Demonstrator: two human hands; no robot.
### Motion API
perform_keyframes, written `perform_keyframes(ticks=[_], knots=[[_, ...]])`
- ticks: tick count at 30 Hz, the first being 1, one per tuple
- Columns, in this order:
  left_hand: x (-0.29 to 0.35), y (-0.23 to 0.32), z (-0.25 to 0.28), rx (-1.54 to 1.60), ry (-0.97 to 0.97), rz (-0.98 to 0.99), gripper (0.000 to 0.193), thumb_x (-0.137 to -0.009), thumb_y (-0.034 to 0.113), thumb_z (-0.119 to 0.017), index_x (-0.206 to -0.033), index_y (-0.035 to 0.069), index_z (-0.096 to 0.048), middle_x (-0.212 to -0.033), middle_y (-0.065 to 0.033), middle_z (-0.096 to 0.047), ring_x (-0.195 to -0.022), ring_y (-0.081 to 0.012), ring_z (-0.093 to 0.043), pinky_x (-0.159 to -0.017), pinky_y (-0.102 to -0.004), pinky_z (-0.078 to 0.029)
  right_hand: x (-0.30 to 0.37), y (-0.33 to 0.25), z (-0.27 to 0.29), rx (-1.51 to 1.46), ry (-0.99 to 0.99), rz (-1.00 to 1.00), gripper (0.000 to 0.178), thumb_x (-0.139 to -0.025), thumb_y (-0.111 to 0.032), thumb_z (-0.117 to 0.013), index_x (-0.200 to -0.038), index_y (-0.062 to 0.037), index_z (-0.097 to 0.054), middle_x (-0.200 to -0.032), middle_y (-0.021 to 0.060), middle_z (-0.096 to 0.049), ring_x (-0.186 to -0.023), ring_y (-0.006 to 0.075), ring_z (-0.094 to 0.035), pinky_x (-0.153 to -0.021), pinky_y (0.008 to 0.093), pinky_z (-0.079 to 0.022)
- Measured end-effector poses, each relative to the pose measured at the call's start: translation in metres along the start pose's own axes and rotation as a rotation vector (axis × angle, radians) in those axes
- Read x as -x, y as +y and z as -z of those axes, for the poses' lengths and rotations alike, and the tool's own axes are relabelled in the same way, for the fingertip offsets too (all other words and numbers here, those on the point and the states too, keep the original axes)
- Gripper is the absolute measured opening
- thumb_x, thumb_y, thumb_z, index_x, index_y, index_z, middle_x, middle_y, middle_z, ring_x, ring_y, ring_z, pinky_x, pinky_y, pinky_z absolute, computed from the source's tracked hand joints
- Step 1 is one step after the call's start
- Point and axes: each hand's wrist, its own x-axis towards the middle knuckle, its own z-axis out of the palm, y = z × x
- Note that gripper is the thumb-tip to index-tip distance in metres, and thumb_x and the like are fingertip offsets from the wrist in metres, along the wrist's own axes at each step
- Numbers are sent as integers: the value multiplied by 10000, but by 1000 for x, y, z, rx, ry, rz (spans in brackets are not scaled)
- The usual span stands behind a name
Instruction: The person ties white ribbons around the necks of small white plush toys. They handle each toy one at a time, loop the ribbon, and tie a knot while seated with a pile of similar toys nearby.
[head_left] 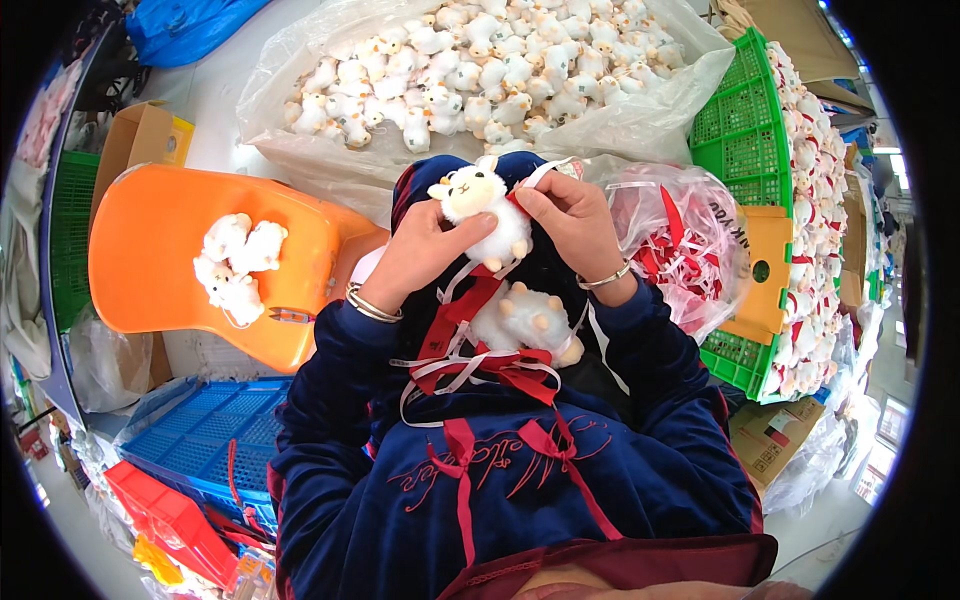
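Sitting with a lap full of red and white ribbons point(480, 365), the person wears a dark blue velvet top. A second white plush lamb point(530, 320) lies on the ribbons in the lap, just below the hands. Above it, both hands hold one small white plush lamb point(485, 205) upright between them. The left hand point(425, 255) is wrapped around the lamb's body from the left side, fingers curled and closed on it. The right hand point(570, 220) is at the lamb's neck, fingers pinched narrow on a bit of red ribbon there. Each wrist carries a bangle.

To the left, an orange plastic chair point(160, 270) bears a few finished lambs point(235, 265) on its seat. Below it are a blue crate point(200, 435) and a red crate point(165, 520). To the right, a clear bag of ribbons point(680, 235) leans against a green crate point(745, 130) stacked with more lambs. Farthest off, a big clear plastic bag point(640, 120) lies open, heaped with many white plush lambs.
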Motion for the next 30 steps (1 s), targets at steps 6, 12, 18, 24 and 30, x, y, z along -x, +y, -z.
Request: perform_keyframes(ticks=[6,12,18,24,30], knots=[[-5,-10,-3,-239,125,-44,486,-886,413,-753,-1042,-47,-739,-884,-133,-753,-794,-180,-713,-722,-325,-541,1,14,-7,92,40,6,145,-953,-132,-705,-918,6,-679,-763,-9,-659,-689,43,-568,-618,239,-471],[-8,4,2,-637,170,-6,614,-821,576,-735,-906,-32,-757,-762,-204,-721,-731,-338,-722,-663,-411,-548,-1,22,-11,234,94,114,141,-928,-123,-701,-946,15,-675,-745,76,-668,-631,125,-598,-599,283,-486],[-5,7,2,-615,160,-16,568,-814,554,-755,-915,-5,-766,-768,-190,-727,-733,-339,-721,-665,-415,-549,3,16,-12,348,121,114,139,-929,-122,-681,-988,4,-677,-772,147,-688,-646,251,-659,-611,335,-502],[-5,-6,2,-548,200,-74,514,-820,490,-780,-957,-5,-760,-764,-195,-715,-708,-334,-711,-646,-398,-535,4,22,-16,339,135,246,91,-900,-73,-692,-960,-5,-680,-832,142,-703,-719,276,-685,-664,344,-524],[1,2,5,-629,205,-34,547,-794,500,-793,-882,-32,-700,-764,-194,-699,-711,-345,-695,-639,-418,-524,7,22,-21,262,130,286,47,-933,-40,-684,-936,-3,-656,-872,67,-661,-765,150,-619,-709,277,-501]])
